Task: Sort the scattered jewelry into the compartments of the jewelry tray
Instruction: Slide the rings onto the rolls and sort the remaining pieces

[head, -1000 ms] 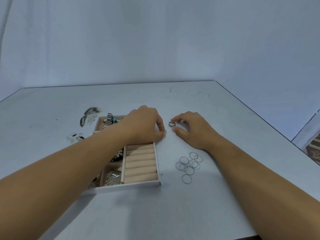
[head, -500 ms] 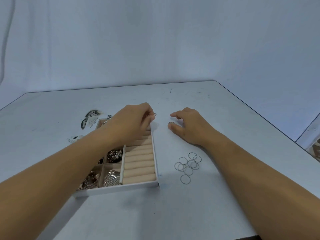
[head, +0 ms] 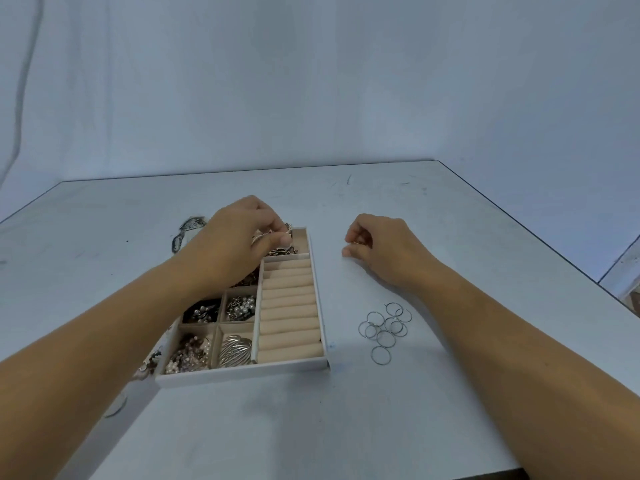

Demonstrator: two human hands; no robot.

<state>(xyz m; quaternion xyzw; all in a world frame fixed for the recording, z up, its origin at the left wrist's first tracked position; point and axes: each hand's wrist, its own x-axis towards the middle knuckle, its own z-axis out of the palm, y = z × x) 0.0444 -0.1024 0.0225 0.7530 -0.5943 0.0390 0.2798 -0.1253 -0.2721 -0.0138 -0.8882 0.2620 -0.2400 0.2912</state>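
Observation:
A white jewelry tray (head: 242, 372) lies on the table, with beige ring rolls on its right side and small compartments of pearl and metal pieces on its left. My left hand (head: 239, 244) hovers over the tray's far right compartment and pinches a small metal piece (head: 285, 229) between thumb and fingers. My right hand (head: 377, 245) rests on the table to the right of the tray, fingers curled round a small ring (head: 356, 242) that is mostly hidden. Several thin silver hoops (head: 382, 329) lie loose beside my right forearm.
Patterned jewelry pieces (head: 188, 226) lie on the table beyond the tray's far left corner, and more small pieces (head: 147, 365) show at its near left side. The table's right edge (head: 540, 244) runs diagonally near my right arm.
My left hand moved left from the tray's right rim to over its far right compartment, carrying a small piece. My right hand curled its fingers round the ring it was touching.

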